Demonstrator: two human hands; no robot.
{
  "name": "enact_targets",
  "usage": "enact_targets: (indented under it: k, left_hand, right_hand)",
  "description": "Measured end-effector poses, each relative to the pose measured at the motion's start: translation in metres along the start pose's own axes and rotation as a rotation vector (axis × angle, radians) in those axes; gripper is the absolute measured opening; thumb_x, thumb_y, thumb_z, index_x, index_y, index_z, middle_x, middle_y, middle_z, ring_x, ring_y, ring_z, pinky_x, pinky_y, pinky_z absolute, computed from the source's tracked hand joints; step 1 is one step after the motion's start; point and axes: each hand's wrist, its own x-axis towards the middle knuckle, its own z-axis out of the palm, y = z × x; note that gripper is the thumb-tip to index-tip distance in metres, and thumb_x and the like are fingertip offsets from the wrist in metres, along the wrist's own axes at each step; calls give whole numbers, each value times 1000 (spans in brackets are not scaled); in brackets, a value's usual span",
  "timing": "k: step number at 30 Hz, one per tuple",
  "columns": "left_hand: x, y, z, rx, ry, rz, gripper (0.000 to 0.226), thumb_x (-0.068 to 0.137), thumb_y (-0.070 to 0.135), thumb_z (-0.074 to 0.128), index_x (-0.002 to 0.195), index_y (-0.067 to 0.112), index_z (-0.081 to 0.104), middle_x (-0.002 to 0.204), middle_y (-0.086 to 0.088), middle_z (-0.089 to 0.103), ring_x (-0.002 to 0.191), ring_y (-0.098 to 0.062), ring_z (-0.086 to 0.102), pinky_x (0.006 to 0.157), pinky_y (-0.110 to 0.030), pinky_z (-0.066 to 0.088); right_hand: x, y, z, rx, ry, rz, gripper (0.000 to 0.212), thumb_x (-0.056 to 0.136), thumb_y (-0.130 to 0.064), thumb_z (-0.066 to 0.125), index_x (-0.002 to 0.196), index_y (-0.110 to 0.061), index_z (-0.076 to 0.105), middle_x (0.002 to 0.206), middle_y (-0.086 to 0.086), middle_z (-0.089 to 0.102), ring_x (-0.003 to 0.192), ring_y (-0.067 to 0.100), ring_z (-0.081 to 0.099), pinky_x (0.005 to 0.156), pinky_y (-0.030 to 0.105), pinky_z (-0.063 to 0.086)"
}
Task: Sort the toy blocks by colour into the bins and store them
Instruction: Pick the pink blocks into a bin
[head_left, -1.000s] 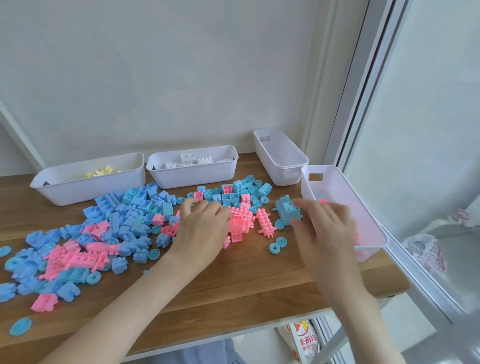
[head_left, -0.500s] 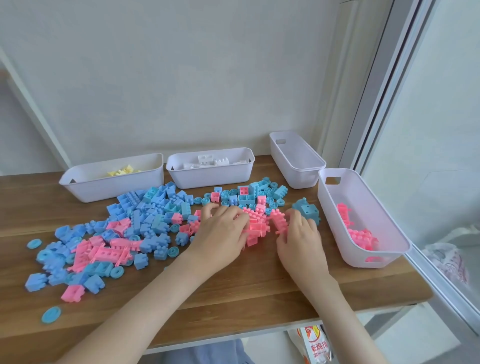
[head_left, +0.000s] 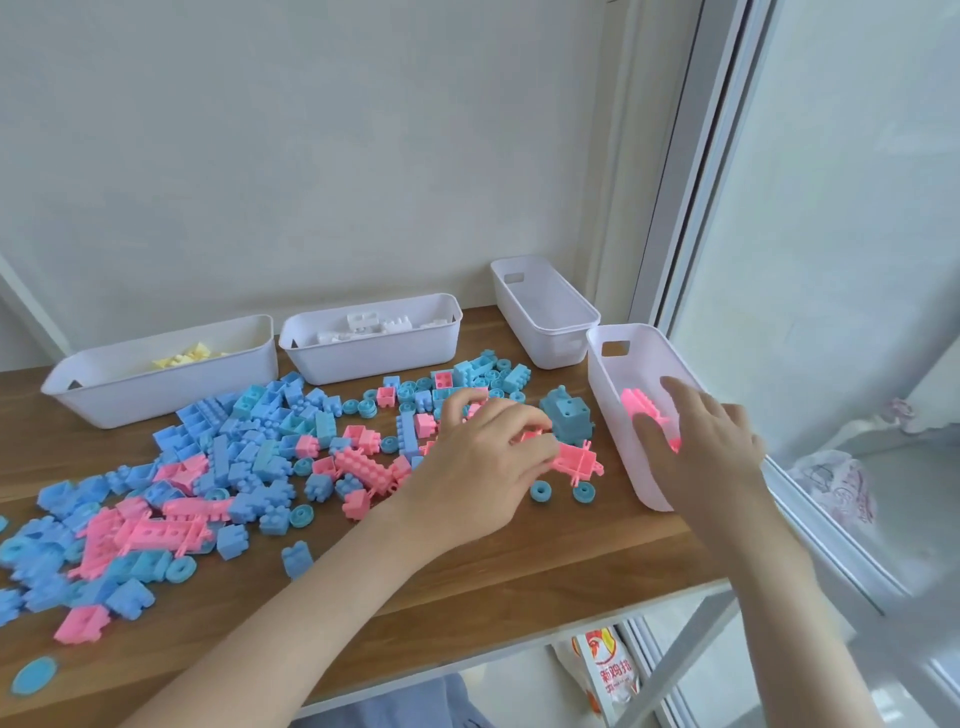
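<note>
Head view, left hand (head_left: 480, 467) gripping pink blocks (head_left: 569, 461), packet (head_left: 608, 675), Chinese lettering

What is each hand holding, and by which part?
Left hand pinches a pink plastic block by its edge; right hand, fingers straight over the white bin, grips nothing visible.

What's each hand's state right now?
Left hand: pinching a pink block.
Right hand: open, fingers spread inside the nearest bin.
</note>
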Motion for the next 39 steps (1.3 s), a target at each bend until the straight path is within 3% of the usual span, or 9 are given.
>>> enact_targets:
  k: [2,5,10,13,16,21,26,33,39]
  left_hand:
    - [10,8,3,-12,39,46,7,83,20,67,89,20,71,104,0,68,96,-19,62,96,-39,26]
    - [21,16,6,-35,59,49,14,88,25,56,90,20,70,108,2,67,99,-18,60,94,-40,28]
    - [22,16,5,-83,23,47,22,91,31,50,96,25,70,118,5,64,110,-17,55,94,-40,30]
    - [18,15,0,-77,-70,29,37,92,36,44,126,29,55,136,2,51,124,-17,39,101,-37,21]
    - [2,6,-8,1,-200,-97,49,90,38,42,139,30,36,138,5,46,125,-16,34,101,-34,15]
    - [-38,-26,-22,15,-263,-241,58,78,3,47,128,32,54,125,13,55,120,-11,37,100,-32,11]
    - [-76,-60,-42,101,-215,-334,44,79,12,36,105,32,66,105,17,63,107,-8,43,93,-31,16]
    - [-102,-72,-72,172,-303,-609,30,98,28,42,124,36,55,121,22,54,124,-3,35,103,-28,2]
    - [-116,-73,-79,94,-301,-700,28,99,32,39,124,39,52,118,20,58,122,-1,39,102,-23,0]
  right_hand:
    - [-8,-6,-4,150,56,-110,34,96,-34,42,127,-26,51,125,-5,57,113,17,41,91,28,32]
    - [-15,-11,-11,373,-126,-203,20,91,-37,50,107,-30,60,91,-11,65,82,3,56,68,5,38]
    - [-13,-4,-15,367,-234,-290,12,92,-24,53,95,-27,65,70,-9,66,68,-1,58,62,9,42]
    - [-8,1,-20,442,-161,-249,15,94,-22,50,88,-28,62,66,-6,62,64,6,54,52,9,40]
    - [9,14,-20,429,41,-103,14,96,-20,46,94,-22,59,76,1,62,67,13,54,45,9,38]
    - [24,21,-1,76,-43,16,35,93,-34,49,120,-13,58,123,11,56,113,30,44,90,37,40]
    - [0,-20,23,22,153,-192,39,89,-25,56,126,-12,52,132,9,48,118,33,36,98,44,30]
    - [-31,-84,82,93,-356,-588,44,93,-33,50,136,-29,39,134,-7,44,120,15,39,98,28,34]
    - [-34,-96,102,33,-446,-662,40,94,-31,51,132,-31,40,133,-9,41,116,10,48,91,23,45]
